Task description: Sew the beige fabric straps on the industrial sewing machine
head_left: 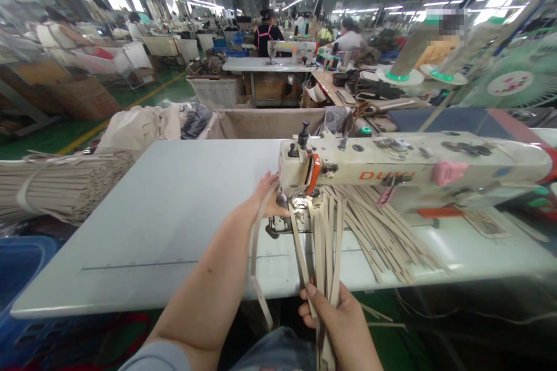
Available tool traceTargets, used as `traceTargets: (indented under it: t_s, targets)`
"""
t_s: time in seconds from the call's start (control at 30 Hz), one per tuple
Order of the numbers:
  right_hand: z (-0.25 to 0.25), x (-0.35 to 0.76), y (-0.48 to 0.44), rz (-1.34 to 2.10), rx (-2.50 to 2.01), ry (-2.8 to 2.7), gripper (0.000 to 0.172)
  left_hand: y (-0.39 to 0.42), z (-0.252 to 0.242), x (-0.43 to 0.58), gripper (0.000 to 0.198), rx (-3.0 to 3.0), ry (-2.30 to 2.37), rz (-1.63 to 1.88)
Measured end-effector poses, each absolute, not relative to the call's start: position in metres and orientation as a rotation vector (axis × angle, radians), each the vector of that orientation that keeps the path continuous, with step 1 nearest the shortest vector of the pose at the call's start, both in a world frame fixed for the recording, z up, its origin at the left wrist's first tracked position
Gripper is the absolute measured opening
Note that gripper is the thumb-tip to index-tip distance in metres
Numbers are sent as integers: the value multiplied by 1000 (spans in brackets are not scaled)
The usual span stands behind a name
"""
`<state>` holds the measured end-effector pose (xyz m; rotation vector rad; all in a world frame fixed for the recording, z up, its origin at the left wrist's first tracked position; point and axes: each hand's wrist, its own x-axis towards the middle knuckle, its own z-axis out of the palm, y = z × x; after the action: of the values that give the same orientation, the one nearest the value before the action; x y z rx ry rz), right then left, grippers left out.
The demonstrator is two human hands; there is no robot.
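My right hand [333, 313], at the front edge of the sewing table [174, 214], is closed around several narrow beige fabric strips [324, 243]. The strips run up from it toward the presser foot area of a white sewing machine [369, 165]. My left hand [266, 195] lies left of the needle area, its fingers stretched out and its thumb pointing toward the metal plate [300, 219]. One strip [255, 243] hangs down past my left wrist over the table edge. The machine head partly hides the left fingertips.
More loose strips [387, 237] fan out under the machine arm. Bundled strips [65, 182] lie at the left, above a blue basket [26, 278]. Thread cones [404, 60] and a green fan [513, 80] stand at the right. Other people work at machines behind.
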<state>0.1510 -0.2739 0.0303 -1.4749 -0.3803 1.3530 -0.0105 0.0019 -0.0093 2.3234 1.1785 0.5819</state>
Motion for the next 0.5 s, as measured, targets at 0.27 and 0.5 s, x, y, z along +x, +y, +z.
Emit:
traceTargets:
  t_s: [0.27,0.5]
  targets:
    - [39,161,-294,1515,-1413,-248,52,-4,-1,-5,117,2302,1255,516]
    - [25,177,-311,1627,-1394,-134,60,-9,8,-2,117,2293,1316,428]
